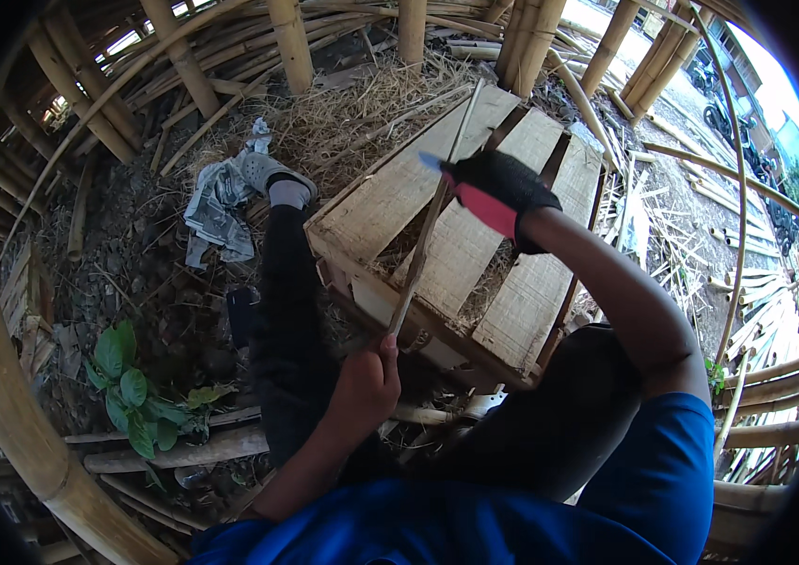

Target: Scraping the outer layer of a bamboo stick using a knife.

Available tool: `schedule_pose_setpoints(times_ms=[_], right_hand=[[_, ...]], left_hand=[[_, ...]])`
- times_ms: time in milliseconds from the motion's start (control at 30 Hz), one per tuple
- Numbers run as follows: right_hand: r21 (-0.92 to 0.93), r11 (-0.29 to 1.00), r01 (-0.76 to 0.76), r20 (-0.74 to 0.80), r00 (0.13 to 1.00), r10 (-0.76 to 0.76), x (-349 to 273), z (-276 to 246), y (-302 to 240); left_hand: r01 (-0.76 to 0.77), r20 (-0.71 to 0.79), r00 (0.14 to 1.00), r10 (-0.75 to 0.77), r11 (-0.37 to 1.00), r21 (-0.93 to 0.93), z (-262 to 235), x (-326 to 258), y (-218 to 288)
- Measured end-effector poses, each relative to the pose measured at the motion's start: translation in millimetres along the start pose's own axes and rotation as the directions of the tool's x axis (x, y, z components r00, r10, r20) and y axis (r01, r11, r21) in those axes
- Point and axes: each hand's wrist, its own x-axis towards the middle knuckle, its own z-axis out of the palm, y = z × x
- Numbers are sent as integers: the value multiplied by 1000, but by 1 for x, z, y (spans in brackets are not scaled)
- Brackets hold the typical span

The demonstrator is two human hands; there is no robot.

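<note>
My bare left hand (365, 388) is closed around the lower end of a long, thin bamboo strip (425, 237). The strip slants up and away over a slatted wooden crate (536, 311) in front of me. My right hand (503, 193), in a black and pink glove, grips a knife (431, 161); its handle is hidden in the fist. The short blade points left and lies across the strip's upper part. Whether the edge touches the strip, I cannot tell.
Upright bamboo poles (291, 47) stand along the far side, with cut lengths stacked behind. Crumpled newspaper (219, 209) lies by my sandalled left foot (272, 176). A leafy plant (133, 388) grows at the left. Split bamboo pieces (767, 320) lie at the right.
</note>
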Motion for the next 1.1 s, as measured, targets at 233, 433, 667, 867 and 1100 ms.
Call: schedule_pose_setpoints(times_ms=[233, 433, 667, 867, 1100], right_hand=[[-64, 996, 59, 34, 998, -57, -28, -7, -23], [-20, 995, -94, 55, 994, 95, -1, -11, -7], [-41, 997, -72, -60, 996, 69, 6, -18, 6], [6, 998, -59, 63, 996, 59, 5, -16, 5], [0, 987, -162, 107, 981, 161, 9, -20, -8]], left_hand=[[-1, 15, 1000, 1, 1000, -10, -1, -1, 3], [-94, -37, 995, 92, 993, -65, 0, -2, 6], [6, 31, 1000, -6, 1000, -10, -3, -3, 8], [12, 6, 1000, -12, 999, -38, -2, -5, 9], [-13, 15, 1000, 13, 1000, 13, -3, -7, 12]])
